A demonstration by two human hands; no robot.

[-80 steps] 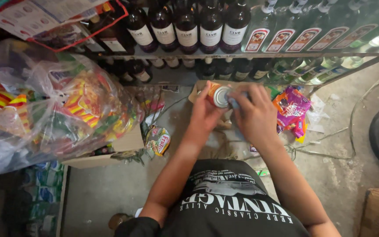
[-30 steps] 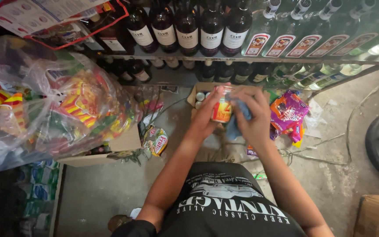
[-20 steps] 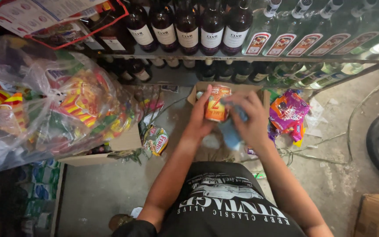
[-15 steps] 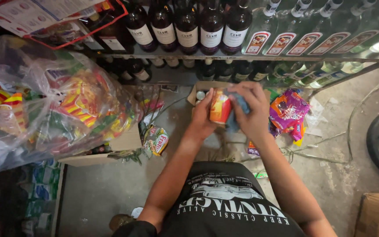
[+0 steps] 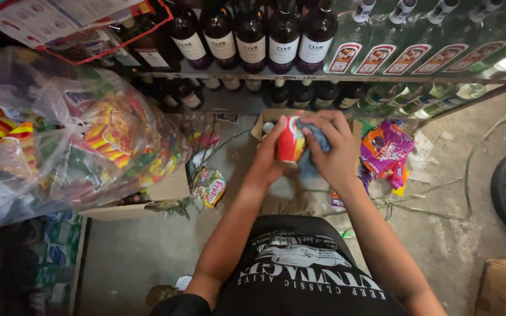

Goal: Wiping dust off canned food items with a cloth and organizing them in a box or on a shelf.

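At frame centre, the left hand (image 5: 267, 161) grips a red-orange can (image 5: 291, 140) while the right hand (image 5: 335, 149) presses a blue cloth (image 5: 316, 136) against it, just below the bottle shelf edge (image 5: 323, 76).

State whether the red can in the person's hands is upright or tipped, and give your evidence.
Roughly upright, leaning slightly. The red can has its silver top rim uppermost; the left hand grips its side while the right hand presses a blue cloth against it.
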